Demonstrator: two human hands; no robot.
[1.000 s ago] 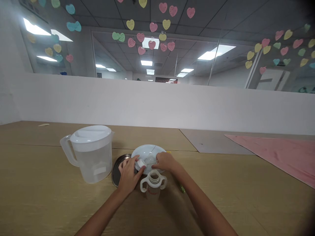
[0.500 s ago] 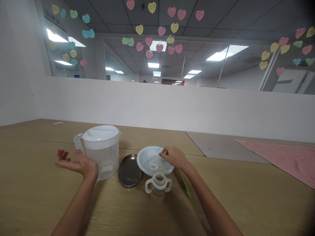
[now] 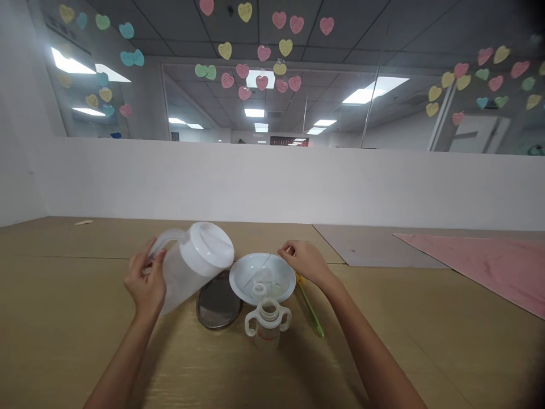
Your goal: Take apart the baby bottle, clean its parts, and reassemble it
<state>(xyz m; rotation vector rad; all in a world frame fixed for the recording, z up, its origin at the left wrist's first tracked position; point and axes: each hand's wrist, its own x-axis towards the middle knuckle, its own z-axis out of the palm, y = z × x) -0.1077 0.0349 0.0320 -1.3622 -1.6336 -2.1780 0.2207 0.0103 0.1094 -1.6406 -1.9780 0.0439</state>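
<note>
My left hand [image 3: 147,278] is closed around the handle of a translucent plastic pitcher [image 3: 181,278] with a white lid. The pitcher tilts to the right, its lidded top leaning toward a white bowl [image 3: 238,278]. Inside the bowl lie a clear ring-shaped bottle part [image 3: 259,291] and other small clear pieces. My right hand [image 3: 304,260] is at the bowl's far right rim with curled fingers; what they hold, if anything, is hidden. Before the bowl stands an uncapped two-handled baby bottle [image 3: 268,326]. A dark oval metal tray [image 3: 219,304] lies partly beneath the pitcher's top.
A thin green-handled tool [image 3: 313,312] with a yellow end lies right of the bowl. Farther right are a grey mat [image 3: 370,247] and a pink cloth [image 3: 481,267]. A white wall [image 3: 272,182] with a window above stands behind the table [image 3: 383,329].
My left hand went from open beside the pitcher to gripping its handle, and the pitcher now tilts rightward. My right hand stays by the bowl. The view has shifted slightly.
</note>
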